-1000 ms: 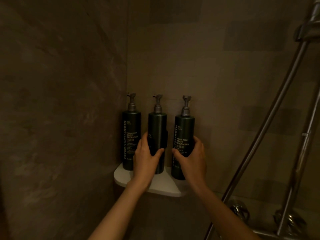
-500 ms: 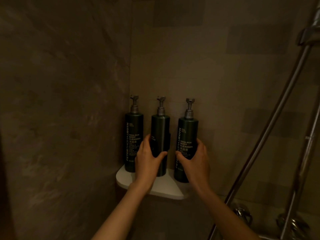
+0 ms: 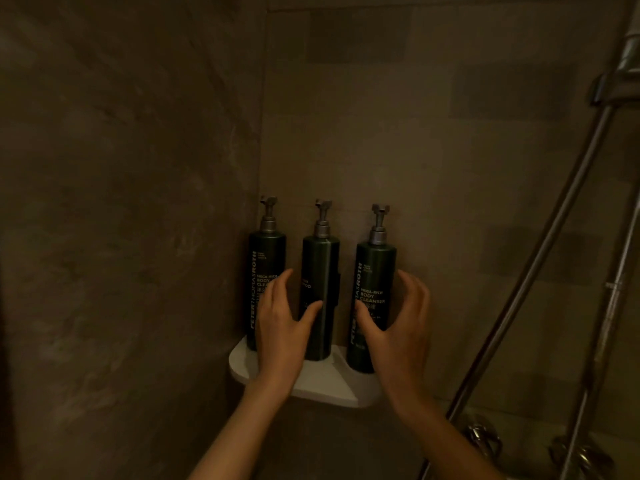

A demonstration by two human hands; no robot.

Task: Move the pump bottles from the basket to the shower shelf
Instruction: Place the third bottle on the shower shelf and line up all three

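Note:
Three dark green pump bottles stand upright in a row on the white corner shower shelf [image 3: 322, 384]. The left bottle [image 3: 265, 271] is nearest the side wall, the middle bottle [image 3: 320, 268] behind the shelf's centre, the right bottle [image 3: 375, 282] at the shelf's right end. My left hand [image 3: 280, 327] hovers in front of the middle bottle, fingers spread, just off it. My right hand [image 3: 398, 327] is cupped around the right bottle with a gap between fingers and bottle. No basket is in view.
Tiled shower walls meet in the corner behind the shelf. A metal shower hose [image 3: 540, 258] and a riser rail [image 3: 620, 289] run diagonally at the right, with chrome taps [image 3: 485, 441] low at the right.
Both hands have let go: the left has opened off the middle bottle and the right off the right bottle, pulling slightly back. The bottles stay standing on the shelf.

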